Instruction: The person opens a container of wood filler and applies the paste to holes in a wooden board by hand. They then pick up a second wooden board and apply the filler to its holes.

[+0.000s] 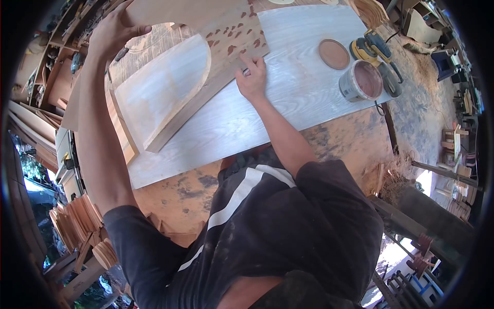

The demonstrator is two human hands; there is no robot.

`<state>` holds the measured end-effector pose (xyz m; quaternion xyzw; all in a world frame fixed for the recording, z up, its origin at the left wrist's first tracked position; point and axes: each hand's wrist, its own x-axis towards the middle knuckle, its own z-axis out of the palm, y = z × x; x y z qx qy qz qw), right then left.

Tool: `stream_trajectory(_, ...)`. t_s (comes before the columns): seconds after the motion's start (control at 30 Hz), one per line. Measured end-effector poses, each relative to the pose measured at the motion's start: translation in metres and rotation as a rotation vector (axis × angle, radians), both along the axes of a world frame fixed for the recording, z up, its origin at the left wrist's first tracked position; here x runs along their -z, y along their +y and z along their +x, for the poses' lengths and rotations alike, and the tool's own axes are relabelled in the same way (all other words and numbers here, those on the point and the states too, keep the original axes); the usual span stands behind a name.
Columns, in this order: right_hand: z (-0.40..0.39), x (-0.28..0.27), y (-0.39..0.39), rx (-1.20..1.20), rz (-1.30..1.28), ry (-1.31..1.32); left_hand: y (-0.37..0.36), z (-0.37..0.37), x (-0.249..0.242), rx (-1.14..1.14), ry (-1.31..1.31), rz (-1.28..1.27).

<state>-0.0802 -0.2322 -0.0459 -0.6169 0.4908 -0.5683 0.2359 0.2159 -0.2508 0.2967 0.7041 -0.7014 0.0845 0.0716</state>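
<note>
A wooden panel (229,56) with a big curved cutout lies on a pale sheet. Reddish-brown filler-like patches (237,32) dot its right part. At the panel's far left, my left hand (114,33) rests with the thumb stretched toward the cutout's rim; its other fingertips are hard to see. My right hand (252,77), wearing a ring, has its fingers bent together on the panel's right edge, close to the patches. Whether anything small is pinched there I cannot make out. To the right stands an uncovered tub (368,80) of reddish-brown paste, its round lid (333,54) beside it.
A yellow and black sander (366,49) lies behind the tub, its cord hanging near the table edge. The pale, wood-grained sheet (293,103) covers much of the sawdust-marked workbench (190,188). Stacked wooden pieces (77,221) are at lower left, and shelves with tools at upper left.
</note>
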Motion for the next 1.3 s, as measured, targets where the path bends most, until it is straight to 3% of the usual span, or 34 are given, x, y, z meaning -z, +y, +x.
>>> stream_trajectory(0.37,-0.004,-0.006,0.005,-0.056,-0.132,0.137,0.003,-0.004,-0.002,-0.02,-0.046,-0.03)
stream_trajectory(0.5,0.0,-0.009,0.007,-0.006,-0.135,0.044,0.011,-0.022,-0.009,-0.017,-0.045,-0.023)
stream_trajectory(0.67,-0.006,-0.011,0.013,-0.112,-0.158,0.169,0.013,-0.025,-0.009,-0.025,-0.04,-0.027)
stream_trajectory(0.8,-0.004,-0.008,0.013,-0.091,-0.221,0.116,0.011,-0.022,-0.008,-0.036,-0.044,-0.019)
stream_trajectory(0.97,0.001,0.001,0.0,0.088,-0.121,-0.041,0.015,-0.029,-0.011,-0.066,-0.065,-0.019)
stream_trajectory(1.3,-0.004,-0.001,0.003,0.023,-0.04,0.09,0.009,-0.014,-0.003,-0.01,-0.034,-0.038)
